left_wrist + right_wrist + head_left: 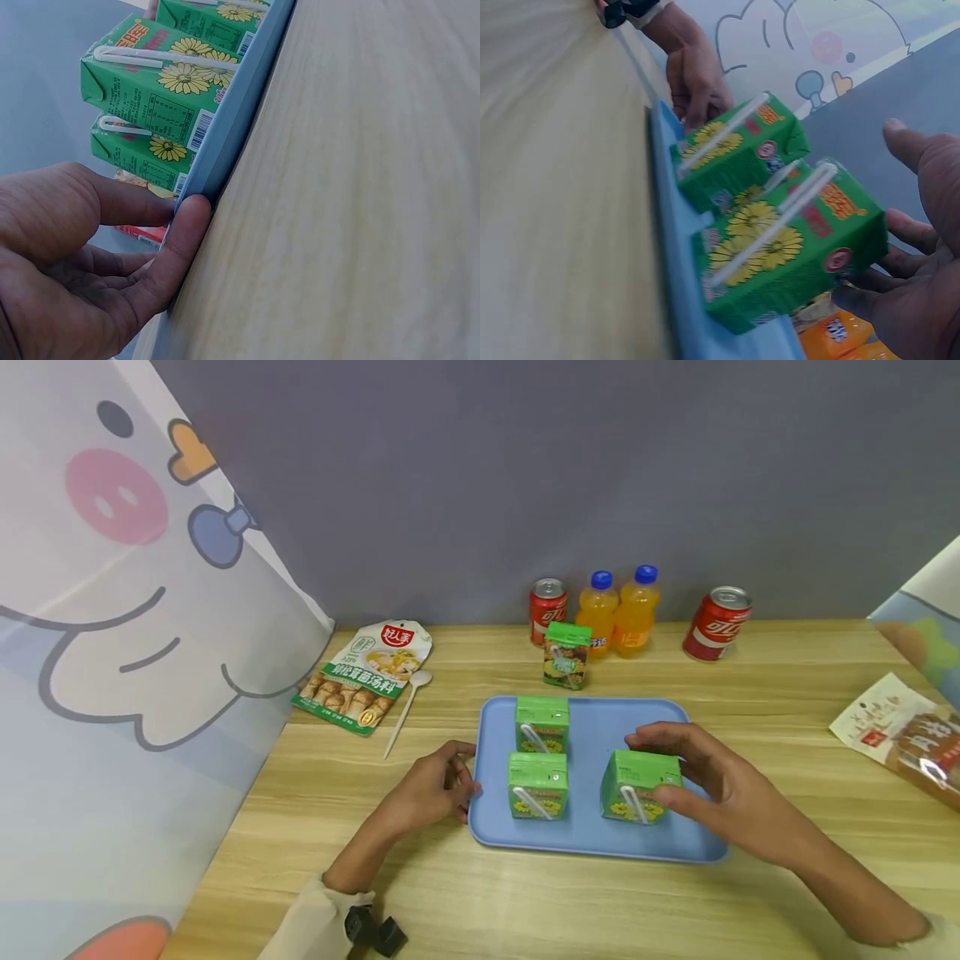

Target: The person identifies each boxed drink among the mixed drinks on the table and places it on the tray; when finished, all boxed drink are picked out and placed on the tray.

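A blue tray [585, 843] carries three green drink cartons with white straws and yellow flowers. The left hand [438, 785] pinches the tray's left rim between thumb and fingers, as the left wrist view also shows. Around the right-hand carton [641, 789] curves the right hand [720, 793], its thumb standing off the carton in the right wrist view; whether its fingertips touch the side is unclear. On the tray's left half stand the front carton [537, 789] and the back carton [542, 727], one behind the other.
Behind the tray stand a green-topped carton [567, 656], two orange drink bottles [636, 618] and two red cans [717, 625]. A white spoon [405, 714] lies beside a food pouch [367, 677] on the left. Another packet [900, 731] lies at the right.
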Available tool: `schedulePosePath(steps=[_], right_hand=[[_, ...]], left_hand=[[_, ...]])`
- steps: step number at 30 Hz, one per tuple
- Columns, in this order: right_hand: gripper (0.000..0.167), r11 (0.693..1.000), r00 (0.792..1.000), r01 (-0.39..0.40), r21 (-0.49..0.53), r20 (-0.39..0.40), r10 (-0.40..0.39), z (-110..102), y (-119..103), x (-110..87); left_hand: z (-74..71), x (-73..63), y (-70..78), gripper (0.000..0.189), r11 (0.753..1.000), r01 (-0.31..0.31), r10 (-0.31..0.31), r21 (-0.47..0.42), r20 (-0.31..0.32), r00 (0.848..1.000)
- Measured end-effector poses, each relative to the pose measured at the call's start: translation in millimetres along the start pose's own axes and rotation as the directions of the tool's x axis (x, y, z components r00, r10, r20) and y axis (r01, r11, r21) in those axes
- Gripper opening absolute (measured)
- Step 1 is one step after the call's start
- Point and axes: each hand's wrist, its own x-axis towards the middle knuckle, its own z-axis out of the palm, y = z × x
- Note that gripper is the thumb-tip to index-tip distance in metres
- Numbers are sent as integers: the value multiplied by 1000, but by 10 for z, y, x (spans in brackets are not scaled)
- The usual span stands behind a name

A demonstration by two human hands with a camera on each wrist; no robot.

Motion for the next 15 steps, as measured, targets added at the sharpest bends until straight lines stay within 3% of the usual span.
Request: schedulePosePath(steps=[2,7,15], right_hand=[[52,1000,1000,14,-15,-10,-14,-50,-17,70],[41,993,995,-60,-99,-82,52,-213,-48,318],[47,966,992,-93,-241,-107,69,-464,10,808]], left_hand=[[-4,2,5,52,1000,-2,2,3,1,1000],[-10,6,-6,51,1000,-9,9,4,0,1000],[-12,7,-9,51,1000,-6,6,-5,6,1000]])
